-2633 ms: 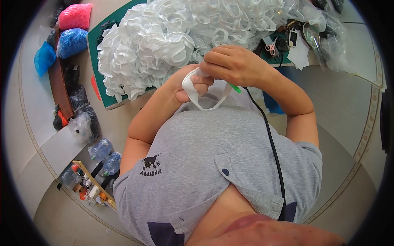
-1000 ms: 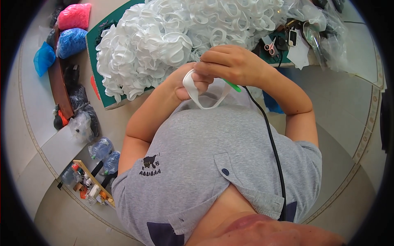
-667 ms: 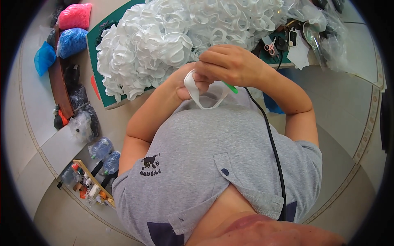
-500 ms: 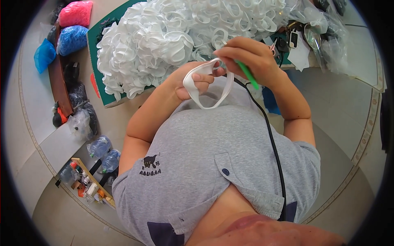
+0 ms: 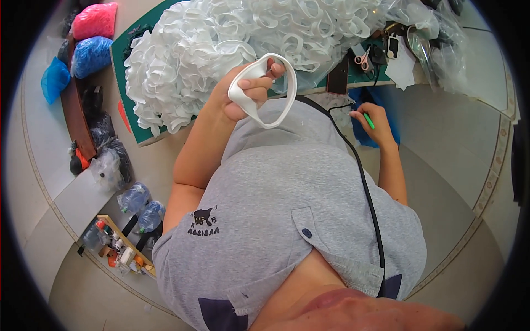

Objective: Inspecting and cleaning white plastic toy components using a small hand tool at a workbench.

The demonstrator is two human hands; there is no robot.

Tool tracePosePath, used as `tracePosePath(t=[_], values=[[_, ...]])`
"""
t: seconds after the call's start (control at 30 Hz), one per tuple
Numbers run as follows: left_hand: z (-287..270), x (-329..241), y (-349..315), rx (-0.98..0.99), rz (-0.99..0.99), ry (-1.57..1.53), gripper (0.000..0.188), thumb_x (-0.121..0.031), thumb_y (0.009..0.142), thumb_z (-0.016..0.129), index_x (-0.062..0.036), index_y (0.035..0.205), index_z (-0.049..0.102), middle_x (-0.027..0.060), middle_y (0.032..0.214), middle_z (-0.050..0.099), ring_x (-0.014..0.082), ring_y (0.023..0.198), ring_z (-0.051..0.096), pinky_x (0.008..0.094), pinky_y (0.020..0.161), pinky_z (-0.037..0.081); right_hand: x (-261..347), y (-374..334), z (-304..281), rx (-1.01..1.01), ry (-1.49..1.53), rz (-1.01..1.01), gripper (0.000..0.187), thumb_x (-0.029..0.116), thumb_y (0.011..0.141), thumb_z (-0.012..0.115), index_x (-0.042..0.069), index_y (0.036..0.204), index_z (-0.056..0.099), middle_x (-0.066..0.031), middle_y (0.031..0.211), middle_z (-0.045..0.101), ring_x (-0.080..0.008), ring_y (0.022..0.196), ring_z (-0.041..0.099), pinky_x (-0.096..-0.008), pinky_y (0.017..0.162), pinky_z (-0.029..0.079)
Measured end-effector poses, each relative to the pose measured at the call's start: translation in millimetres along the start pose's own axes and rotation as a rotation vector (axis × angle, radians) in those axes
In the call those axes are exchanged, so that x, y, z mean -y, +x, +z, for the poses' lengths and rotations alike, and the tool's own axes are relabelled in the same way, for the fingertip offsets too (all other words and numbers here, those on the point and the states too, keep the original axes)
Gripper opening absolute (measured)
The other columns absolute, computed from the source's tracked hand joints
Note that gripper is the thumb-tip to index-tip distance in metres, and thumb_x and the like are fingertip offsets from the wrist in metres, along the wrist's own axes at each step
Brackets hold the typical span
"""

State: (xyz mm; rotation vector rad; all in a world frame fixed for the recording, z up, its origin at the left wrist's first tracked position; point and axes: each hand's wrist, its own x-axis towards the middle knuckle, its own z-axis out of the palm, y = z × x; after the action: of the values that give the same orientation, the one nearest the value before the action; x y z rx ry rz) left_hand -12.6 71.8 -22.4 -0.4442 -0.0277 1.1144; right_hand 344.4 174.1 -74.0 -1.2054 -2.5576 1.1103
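Observation:
My left hand point(image 5: 241, 96) is closed round one side of a white looped band point(image 5: 293, 88), holding it up in front of the pile of similar white bands point(image 5: 193, 60) on the table. The band hangs open as a ring, its wider part at the fingers. Lower and to the right, my right hand point(image 5: 377, 126) grips a slim green-handled tool point(image 5: 369, 121); its working end cannot be made out. That hand is over a blue bag point(image 5: 365, 95) beside the table's front edge, its thumb and forefinger close together.
On the green table point(image 5: 144, 134), a dark phone point(image 5: 337, 80), pink-handled scissors point(image 5: 362, 58) and white paper point(image 5: 401, 71) lie at the right. A black cable point(image 5: 361, 171) runs down my front. Pink point(image 5: 95, 21) and blue bundles point(image 5: 92, 56) sit at the far left.
My right hand has left the band and moved down and right to the blue bag, still with the green tool. My left hand has lifted the band slightly up and left.

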Motion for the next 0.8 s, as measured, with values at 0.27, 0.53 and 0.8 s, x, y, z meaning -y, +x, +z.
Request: tracePosePath(t=[0.27, 0.53, 0.8], values=[[6, 7, 9, -0.087, -0.006, 0.032, 0.019, -0.004, 0.095, 0.032, 0.0116, 0.103, 0.039, 0.0163, 0.098, 0.047, 0.01, 0.05, 0.048, 0.0242, 0.039, 0.038, 11, 8, -14, 0.084, -0.198, 0.062, 0.018, 0.011, 0.078, 0.072, -0.002, 0.088, 0.064, -0.0159, 0.083, 0.063, -0.0313, 0.069, 0.06, -0.0352, 0.065, 0.048], [-2, 28, 14, -0.297, -0.033, 0.147, 0.014, -0.003, 0.095, 0.033, 0.0079, 0.098, 0.042, 0.0114, 0.088, 0.049, 0.0065, 0.049, 0.047, 0.019, 0.036, 0.037, 138, 84, -7, -0.265, 0.037, -0.647, 0.018, 0.009, 0.078, 0.07, 0.004, 0.094, 0.063, -0.009, 0.089, 0.061, -0.0244, 0.072, 0.061, -0.0319, 0.063, 0.05], [-13, 30, 7, -0.324, 0.001, 0.178, 0.015, -0.005, 0.096, 0.032, 0.006, 0.099, 0.041, 0.0106, 0.085, 0.049, 0.0066, 0.047, 0.046, 0.0188, 0.034, 0.035, 136, 108, -5, 0.052, -0.059, -0.81, 0.019, 0.001, 0.076, 0.066, 0.003, 0.094, 0.061, -0.009, 0.088, 0.06, -0.0274, 0.077, 0.062, -0.0338, 0.066, 0.051]])
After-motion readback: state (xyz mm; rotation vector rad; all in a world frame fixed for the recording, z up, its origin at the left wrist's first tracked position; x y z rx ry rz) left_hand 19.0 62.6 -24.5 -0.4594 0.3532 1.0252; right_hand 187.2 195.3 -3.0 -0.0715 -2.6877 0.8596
